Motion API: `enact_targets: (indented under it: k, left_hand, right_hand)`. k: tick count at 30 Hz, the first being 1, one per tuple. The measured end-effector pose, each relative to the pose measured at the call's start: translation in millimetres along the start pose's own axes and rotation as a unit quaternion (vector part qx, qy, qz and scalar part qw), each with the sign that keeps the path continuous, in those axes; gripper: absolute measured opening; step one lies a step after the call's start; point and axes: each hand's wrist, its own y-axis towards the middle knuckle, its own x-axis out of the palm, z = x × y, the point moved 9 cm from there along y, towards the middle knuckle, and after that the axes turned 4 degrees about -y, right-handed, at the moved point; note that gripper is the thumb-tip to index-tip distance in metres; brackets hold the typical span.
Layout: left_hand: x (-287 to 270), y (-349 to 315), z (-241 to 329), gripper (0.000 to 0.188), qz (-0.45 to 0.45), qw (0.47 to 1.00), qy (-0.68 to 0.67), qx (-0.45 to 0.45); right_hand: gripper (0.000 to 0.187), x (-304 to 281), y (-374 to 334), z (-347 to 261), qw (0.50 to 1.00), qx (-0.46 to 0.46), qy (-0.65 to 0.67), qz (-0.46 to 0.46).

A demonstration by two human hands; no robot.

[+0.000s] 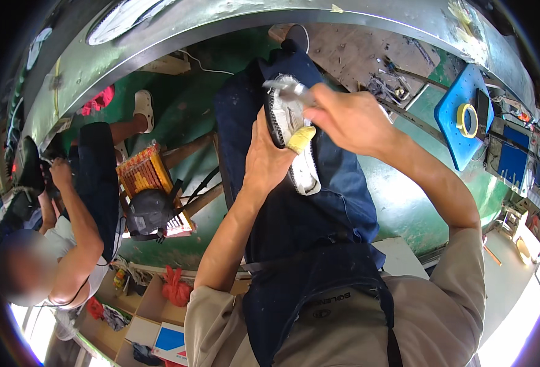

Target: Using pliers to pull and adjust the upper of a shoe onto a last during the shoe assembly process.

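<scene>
A shoe [305, 168] with a whitish inner face and a dark stitched edge lies lengthwise on my apron-covered lap. My left hand [268, 154] is closed round its left side, the thumb laid across it. Yellow wrapping [300, 139] covers that thumb. At the shoe's far end, my right hand [349, 119] is closed in a pinch. A shiny, blurred tool [287, 87] sticks out leftward from its fingers over the shoe; its kind is too smeared to tell.
A curved metal bench edge [221, 33] runs across the far side, with a shoe piece [126, 21] on it. At left sits a co-worker [77, 226]. A stool with a dark bag [147, 211] stands between us. A blue board with yellow tape [467, 119] is at right.
</scene>
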Motion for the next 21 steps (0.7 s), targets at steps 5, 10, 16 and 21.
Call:
enact_targets:
  k: [5,10,16,21]
  left_hand:
    - [-6.7,-1.7,-7.8,0.091,-0.015,0.996,-0.001,-0.093]
    - [-18.3,-3.7,-48.4,0.078,0.045,0.966,-0.243,-0.071]
    - [-9.4,-13.1,-92.0,0.083,0.026,0.82,-0.552,-0.148]
    - [39.0,-4.4,-79.5,0.092,-0.024,0.781,-0.589,-0.205]
  right_hand:
    - [0.033,17.0,0.8,10.5,0.999,0.03,-0.023,-0.003]
    - [0.033,52.0,-54.3,54.9,0.908,0.306,0.284,-0.018]
    - [0.036,63.2,-98.4,75.6,0.825,0.421,0.369,0.079]
    - [0.035,63.3,-86.6,78.4,0.837,0.42,0.349,0.023]
